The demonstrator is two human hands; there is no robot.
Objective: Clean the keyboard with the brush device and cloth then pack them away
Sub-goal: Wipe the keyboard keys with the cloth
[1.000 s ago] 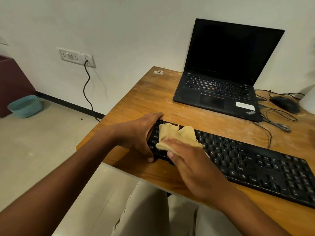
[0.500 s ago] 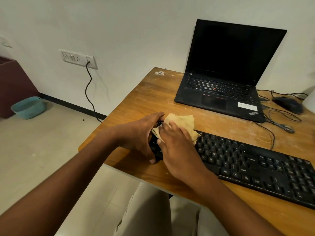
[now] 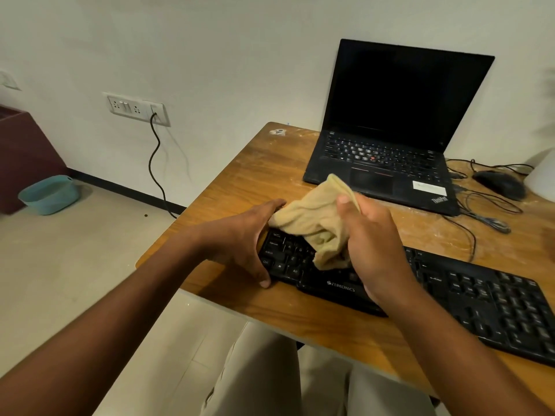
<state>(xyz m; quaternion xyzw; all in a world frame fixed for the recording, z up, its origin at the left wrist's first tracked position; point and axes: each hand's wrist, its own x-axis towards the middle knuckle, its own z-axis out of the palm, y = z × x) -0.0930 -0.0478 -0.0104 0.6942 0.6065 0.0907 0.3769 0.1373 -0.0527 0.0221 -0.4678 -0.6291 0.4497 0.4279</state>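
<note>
Wooden desk (image 3: 234, 181) against a white wall, laptop (image 3: 390, 151) open at the back w/ dark screen, mouse (image 3: 500, 183) and cables off to its side. Black keyboard (image 3: 480, 298) lies across the front edge.

What's changed: half a sec ago the right hand (image 3: 375, 244) was pressing the tan cloth (image 3: 312, 220) flat on the keyboard's left end; now the cloth is lifted off the keys and bunched up, hanging just above them. Looks like a wiping pass on that end is done and the person is re-gathering the cloth, prob. to shift along to the rest of the keys. Brush device not in view; packing away not yet begun.

Fingers: right hand's fingers and thumb curled round the cloth, gripping it in a loose fist. Left hand (image 3: 240, 238) same spot as before, clasping the keyboard's left end, thumb at the near edge, fingers over the far corner, touching the cloth's hanging edge there.
</note>
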